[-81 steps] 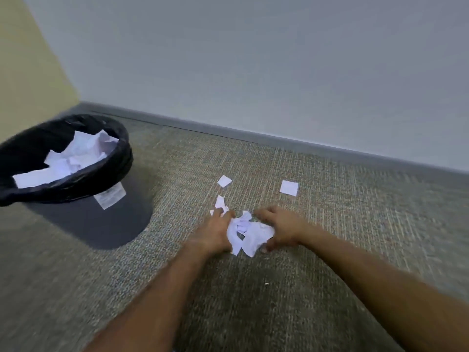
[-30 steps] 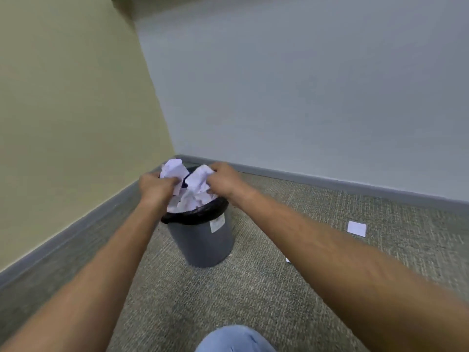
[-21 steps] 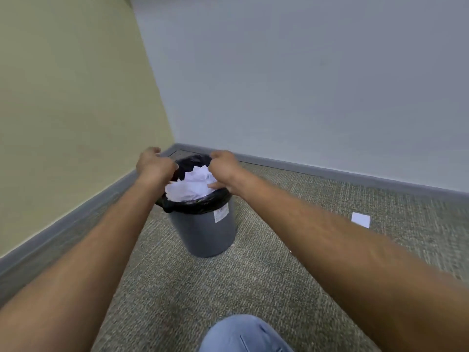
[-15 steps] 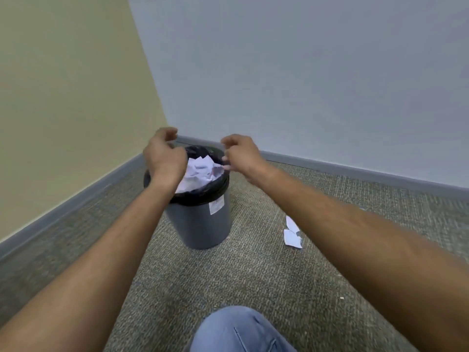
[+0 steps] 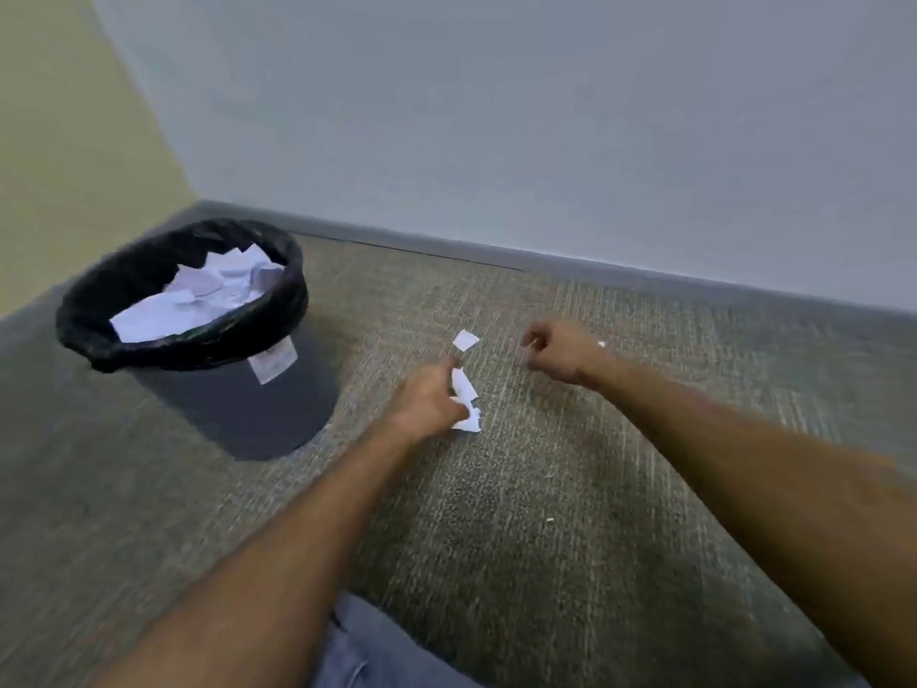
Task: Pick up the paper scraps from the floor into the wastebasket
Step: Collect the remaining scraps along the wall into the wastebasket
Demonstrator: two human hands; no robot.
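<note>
A dark grey wastebasket [image 5: 238, 404] with a black liner [image 5: 99, 335] stands on the carpet at the left, with white paper piled inside it. Two white paper scraps [image 5: 466, 389] lie right of it, and my left hand [image 5: 426, 399] curls around their left edge, thumb above and fingers below. A small square scrap [image 5: 465, 340] lies just beyond them. My right hand [image 5: 560, 350] hovers further right as a loose fist with nothing visible in it. A sliver of another scrap [image 5: 601, 344] peeks out behind its wrist.
The grey-green carpet [image 5: 546, 489] runs to a grey baseboard [image 5: 496, 253] under a pale blue wall, with a yellow wall at the left. My knee in blue jeans [image 5: 367, 648] shows at the bottom edge.
Both hands dropped their paper into the wastebasket and left it. They have moved right and down to the floor scraps, and the view has tilted down.
</note>
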